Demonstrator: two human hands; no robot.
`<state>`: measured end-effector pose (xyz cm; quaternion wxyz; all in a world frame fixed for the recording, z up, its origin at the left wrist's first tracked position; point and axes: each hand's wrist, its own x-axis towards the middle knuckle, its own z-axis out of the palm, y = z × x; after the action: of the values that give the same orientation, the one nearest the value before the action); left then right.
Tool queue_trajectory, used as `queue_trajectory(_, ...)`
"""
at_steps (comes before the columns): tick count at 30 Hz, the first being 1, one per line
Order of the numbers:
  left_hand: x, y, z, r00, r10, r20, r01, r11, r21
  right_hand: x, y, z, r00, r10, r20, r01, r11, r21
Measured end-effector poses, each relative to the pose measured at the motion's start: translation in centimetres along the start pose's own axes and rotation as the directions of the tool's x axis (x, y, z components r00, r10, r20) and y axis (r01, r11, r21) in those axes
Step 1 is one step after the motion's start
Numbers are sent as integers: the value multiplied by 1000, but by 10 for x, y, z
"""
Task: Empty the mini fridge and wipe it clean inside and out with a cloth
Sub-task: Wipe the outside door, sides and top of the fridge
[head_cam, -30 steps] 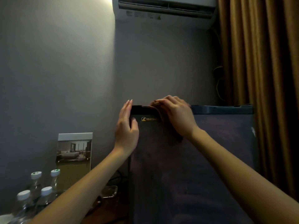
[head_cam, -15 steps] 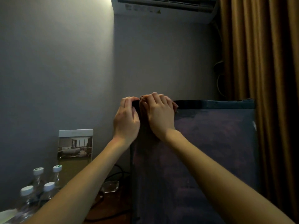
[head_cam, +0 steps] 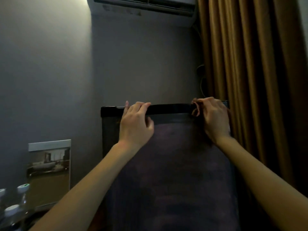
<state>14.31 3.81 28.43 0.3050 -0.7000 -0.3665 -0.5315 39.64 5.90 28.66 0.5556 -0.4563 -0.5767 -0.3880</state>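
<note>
The right hand [head_cam: 215, 119] holds a bunched reddish cloth [head_cam: 195, 109] in curled fingers, pressed on the top edge of the mini fridge [head_cam: 175, 172] at its right corner. The left hand [head_cam: 135, 125] hooks its fingers over the same edge left of centre, thumb on the front. The dark fridge stands beside a curtain [head_cam: 250, 64] on its right; a picture card [head_cam: 50, 170] and capped water bottles [head_cam: 12, 212] stand to its left.

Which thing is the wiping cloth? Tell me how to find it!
Find the dark mini fridge beside the golden curtain. At its top right corner, the right hand grips a crumpled cloth. It is the only reddish, wrinkly thing against the smooth dark fridge.
</note>
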Motion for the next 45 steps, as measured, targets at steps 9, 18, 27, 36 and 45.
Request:
queue_trajectory(9, 13, 15, 20, 995, -14, -97, 18, 999, 33, 7, -66, 21, 984, -176, 1, 175, 981, 89)
queue_trajectory(18, 13, 19, 25, 988, -71, -140, 69, 997, -23, 5, 47, -9, 998, -70, 7, 70, 997, -36)
queue_trajectory(27, 12, 19, 17, 995, -68, -70, 65, 997, -48, 28, 37, -3, 961, 267, -73, -263, 963, 60)
queue_trajectory(36, 11, 21, 12, 997, -66, -44, 63, 996, -68, -20, 25, 5, 962, 199, -189, -183, 978, 102)
queue_trajectory(45, 8, 16, 15, 998, -22, -54, 18, 997, -71, -20, 39, 0, 971, 174, -163, -161, 983, 90)
